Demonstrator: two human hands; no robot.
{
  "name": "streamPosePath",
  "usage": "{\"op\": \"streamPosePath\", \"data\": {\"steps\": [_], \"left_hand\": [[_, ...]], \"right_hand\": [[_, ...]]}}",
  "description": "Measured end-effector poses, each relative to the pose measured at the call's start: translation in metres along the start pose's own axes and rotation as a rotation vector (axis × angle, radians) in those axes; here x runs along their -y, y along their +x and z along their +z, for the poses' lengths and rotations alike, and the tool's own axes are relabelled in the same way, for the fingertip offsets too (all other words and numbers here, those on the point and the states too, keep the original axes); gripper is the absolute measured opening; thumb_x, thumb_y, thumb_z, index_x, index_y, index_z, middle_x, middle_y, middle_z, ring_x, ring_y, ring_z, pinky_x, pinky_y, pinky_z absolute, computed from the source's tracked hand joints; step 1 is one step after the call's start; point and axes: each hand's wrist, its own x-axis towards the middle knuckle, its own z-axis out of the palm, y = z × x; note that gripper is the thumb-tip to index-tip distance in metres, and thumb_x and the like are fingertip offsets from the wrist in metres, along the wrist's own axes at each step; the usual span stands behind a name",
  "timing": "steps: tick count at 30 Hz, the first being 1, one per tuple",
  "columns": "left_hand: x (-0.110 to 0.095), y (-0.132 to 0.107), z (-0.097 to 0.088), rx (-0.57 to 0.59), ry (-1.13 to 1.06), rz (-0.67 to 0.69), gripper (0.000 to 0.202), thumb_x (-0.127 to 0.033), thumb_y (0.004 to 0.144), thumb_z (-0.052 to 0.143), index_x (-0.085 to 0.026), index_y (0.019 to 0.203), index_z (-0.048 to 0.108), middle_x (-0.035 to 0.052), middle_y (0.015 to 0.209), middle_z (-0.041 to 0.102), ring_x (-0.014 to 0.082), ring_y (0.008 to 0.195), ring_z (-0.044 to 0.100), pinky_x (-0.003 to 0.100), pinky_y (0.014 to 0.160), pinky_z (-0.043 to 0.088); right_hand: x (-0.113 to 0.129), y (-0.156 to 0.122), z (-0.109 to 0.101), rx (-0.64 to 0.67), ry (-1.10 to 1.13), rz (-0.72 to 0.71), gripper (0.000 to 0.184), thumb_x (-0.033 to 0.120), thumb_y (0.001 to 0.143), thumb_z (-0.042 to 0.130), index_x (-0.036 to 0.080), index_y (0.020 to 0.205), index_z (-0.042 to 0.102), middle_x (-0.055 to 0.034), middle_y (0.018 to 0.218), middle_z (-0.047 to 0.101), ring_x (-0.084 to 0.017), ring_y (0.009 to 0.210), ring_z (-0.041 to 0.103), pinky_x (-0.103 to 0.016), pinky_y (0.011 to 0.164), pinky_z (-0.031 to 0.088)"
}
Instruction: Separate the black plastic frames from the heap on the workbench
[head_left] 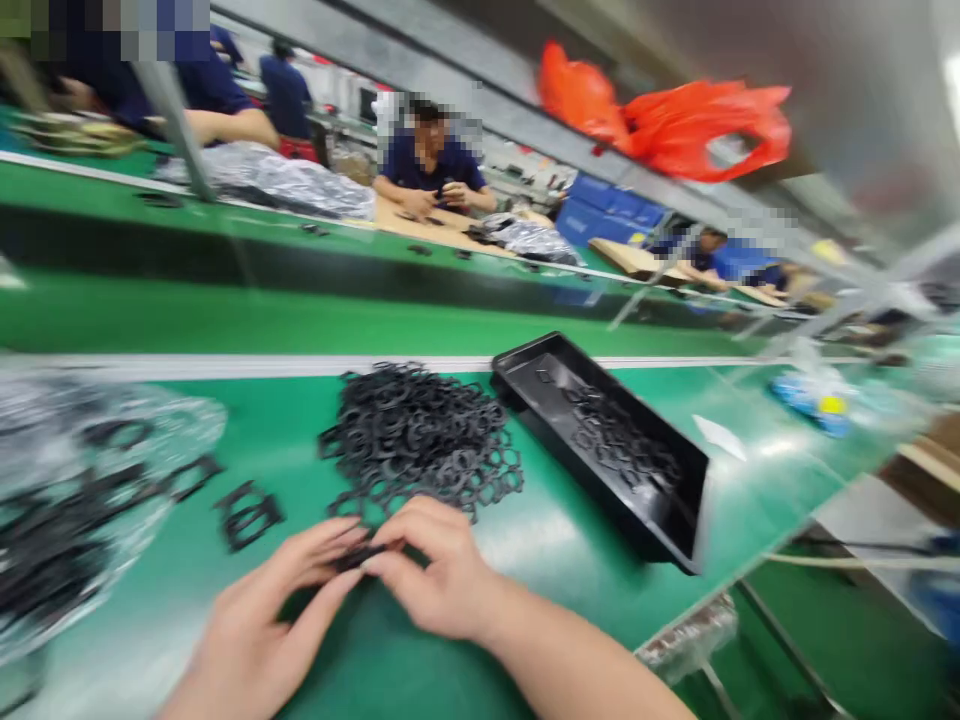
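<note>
My left hand (274, 615) and my right hand (435, 570) meet low in the view, both pinching one small black plastic part (358, 556) between their fingertips. Just beyond them lies a heap of black ring-shaped parts (420, 435) on the green table (525, 530). To the right stands a black tray (660, 510) with several of the same parts inside. The picture is smeared by motion.
A clear plastic bag (82, 480) with black parts lies at the left, with a few loose frames (251, 515) beside it. A green conveyor (300, 320) runs behind. Other people sit at benches across it. Orange bags (675, 125) hang overhead.
</note>
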Motion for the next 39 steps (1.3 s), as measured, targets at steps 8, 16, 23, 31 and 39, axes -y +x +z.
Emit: {"op": "streamPosePath", "data": {"steps": [8,16,23,31,39], "left_hand": [[-0.011,0.013,-0.01,0.128,-0.104,-0.083,0.018,-0.014,0.086,0.051,-0.018,0.095,0.066,0.0047,0.087,0.071,0.0153,0.078,0.065,0.025,0.072,0.052],[-0.014,0.01,-0.007,0.108,-0.208,-0.193,0.017,-0.017,0.085,0.051,-0.017,0.094,0.065,0.0058,0.083,0.067,0.0161,0.074,0.062,0.025,0.068,0.051],[-0.015,0.013,-0.007,0.193,-0.29,-0.294,0.012,-0.022,0.083,0.053,-0.015,0.085,0.063,0.0028,0.072,0.065,0.013,0.063,0.059,0.021,0.057,0.048],[-0.012,0.01,0.001,0.128,-0.475,-0.404,0.028,-0.024,0.085,0.052,-0.017,0.11,0.061,0.0065,0.092,0.071,0.0172,0.079,0.065,0.028,0.071,0.053],[-0.019,0.014,0.001,-0.028,-0.717,-0.555,0.022,-0.033,0.079,0.061,-0.015,0.093,0.061,0.0057,0.085,0.068,0.018,0.081,0.066,0.03,0.071,0.056]], "right_hand": [[-0.014,0.002,0.004,0.076,0.039,0.019,0.004,0.016,0.083,0.058,0.018,0.084,0.062,-0.0031,0.072,0.061,-0.015,0.067,0.057,-0.028,0.064,0.047],[-0.012,0.002,0.003,0.076,0.048,0.047,0.007,0.014,0.083,0.055,0.018,0.086,0.06,-0.0038,0.075,0.062,-0.015,0.069,0.058,-0.029,0.064,0.048],[-0.009,0.001,0.005,0.113,0.023,0.079,0.008,0.015,0.084,0.054,0.017,0.078,0.059,-0.0027,0.069,0.058,-0.015,0.064,0.055,-0.028,0.06,0.046],[-0.012,-0.001,0.004,-0.027,-0.004,0.041,0.013,0.016,0.081,0.057,0.018,0.094,0.058,-0.007,0.086,0.061,-0.017,0.075,0.059,-0.03,0.066,0.052],[-0.01,-0.003,0.009,-0.13,-0.116,-0.018,0.007,0.014,0.081,0.057,0.018,0.083,0.063,-0.0096,0.09,0.06,-0.021,0.087,0.06,-0.036,0.074,0.051]]}}
